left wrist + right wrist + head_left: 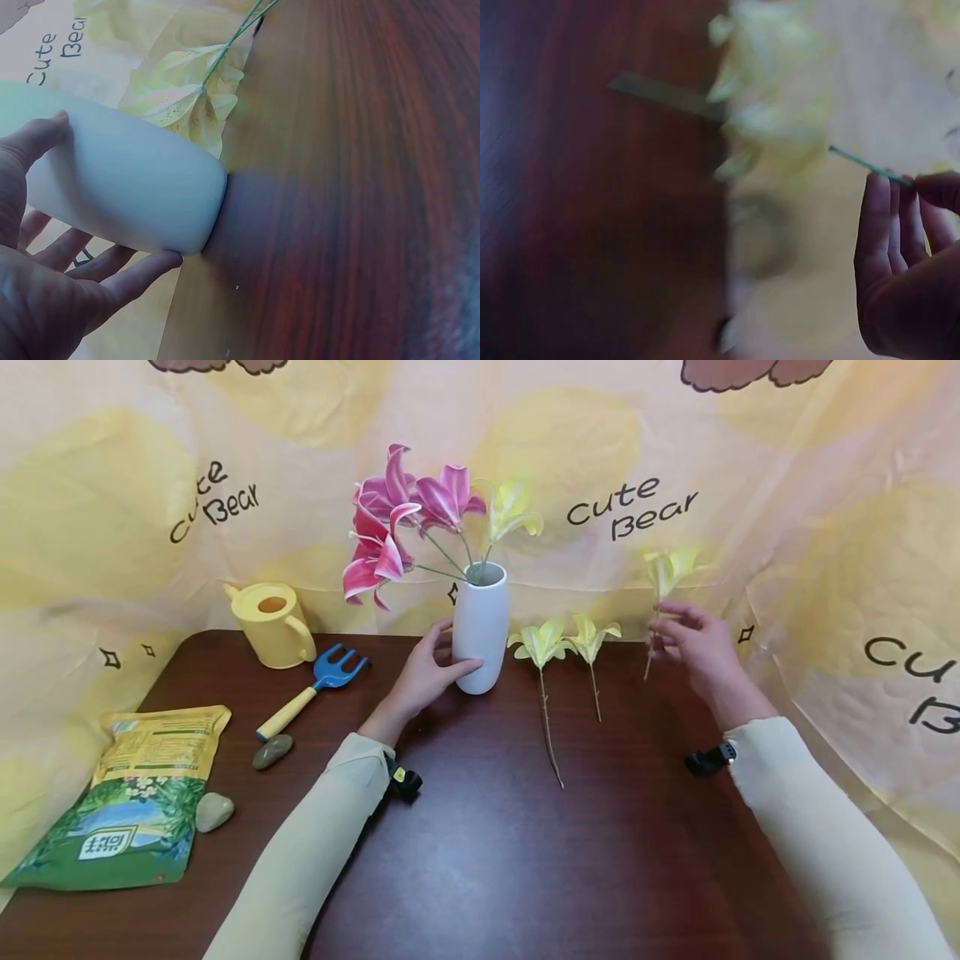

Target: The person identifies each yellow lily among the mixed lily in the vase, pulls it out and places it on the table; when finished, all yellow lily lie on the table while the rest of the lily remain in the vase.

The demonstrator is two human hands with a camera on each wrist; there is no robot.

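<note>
A white vase (480, 627) stands upright at the back of the table with pink lilies (386, 539) and one yellow lily (512, 512) in it. My left hand (427, 677) grips the vase low on its left side, thumb across the front; the left wrist view shows its fingers curved round the vase (135, 180). To the right, my right hand (701, 647) pinches a yellow lily (670, 570) by its stem, held upright above the table. In the right wrist view the stem (866, 163) sticks out past the fingertips. Between vase and right hand lie two yellow lilies (542, 643).
On the left are a yellow watering can (262, 627), a blue garden fork (337, 668) with a yellow handle, two stones (215, 812) and a green and yellow bag (142, 802). A printed cloth (570, 435) hangs along the table's back edge.
</note>
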